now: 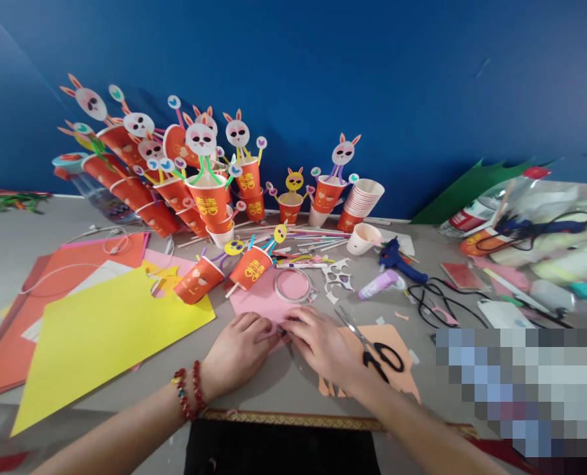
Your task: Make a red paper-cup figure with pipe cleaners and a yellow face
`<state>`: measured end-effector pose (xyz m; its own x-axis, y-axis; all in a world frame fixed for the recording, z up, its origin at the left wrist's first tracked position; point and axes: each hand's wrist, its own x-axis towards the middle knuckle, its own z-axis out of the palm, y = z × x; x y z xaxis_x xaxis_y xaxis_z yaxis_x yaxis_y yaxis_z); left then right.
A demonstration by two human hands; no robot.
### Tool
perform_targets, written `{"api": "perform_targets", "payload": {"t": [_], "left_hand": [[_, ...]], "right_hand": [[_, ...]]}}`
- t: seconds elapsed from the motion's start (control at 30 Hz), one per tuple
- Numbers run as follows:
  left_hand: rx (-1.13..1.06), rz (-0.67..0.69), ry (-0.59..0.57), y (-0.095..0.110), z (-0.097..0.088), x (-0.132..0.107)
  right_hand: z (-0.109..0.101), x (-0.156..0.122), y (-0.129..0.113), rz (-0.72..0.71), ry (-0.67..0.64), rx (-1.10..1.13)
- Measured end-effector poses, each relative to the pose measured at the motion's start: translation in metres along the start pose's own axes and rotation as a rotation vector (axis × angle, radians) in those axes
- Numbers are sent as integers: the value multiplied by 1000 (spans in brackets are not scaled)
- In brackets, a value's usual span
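Note:
My left hand (237, 353) rests on the grey table with its fingers curled, pressing down the edge of a pink paper sheet (266, 300). My right hand (323, 346) meets it fingertip to fingertip on the same pink sheet, pinching something small that I cannot make out. A beaded bracelet (188, 392) sits on my left wrist. Black-handled scissors (375, 349) lie on an orange paper piece (397, 343) just right of my right hand. A clear tape ring (293, 285) lies on the pink sheet beyond my fingers.
Orange paper cups with bunny faces on straws (202, 171) crowd the back against the blue wall. Yellow (105, 330) and orange (66, 264) sheets lie left. A blue glue gun (395, 257), glue stick (382, 285), stacked cups (363, 201), cables and bottles sit right.

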<state>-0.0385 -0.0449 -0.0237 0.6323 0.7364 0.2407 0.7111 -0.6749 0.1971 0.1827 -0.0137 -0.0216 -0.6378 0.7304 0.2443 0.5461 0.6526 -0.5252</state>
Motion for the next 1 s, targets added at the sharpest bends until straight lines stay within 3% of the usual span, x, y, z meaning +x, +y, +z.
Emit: {"api": "perform_targets", "payload": {"t": [0.77,1.0], "left_hand": [[-82,-26,-29,-1,-3,0],[-182,-95,19,-2,-4,2]], "right_hand": [[0,1,1,21,12,34],[2,0,0,24,-7,21]]}}
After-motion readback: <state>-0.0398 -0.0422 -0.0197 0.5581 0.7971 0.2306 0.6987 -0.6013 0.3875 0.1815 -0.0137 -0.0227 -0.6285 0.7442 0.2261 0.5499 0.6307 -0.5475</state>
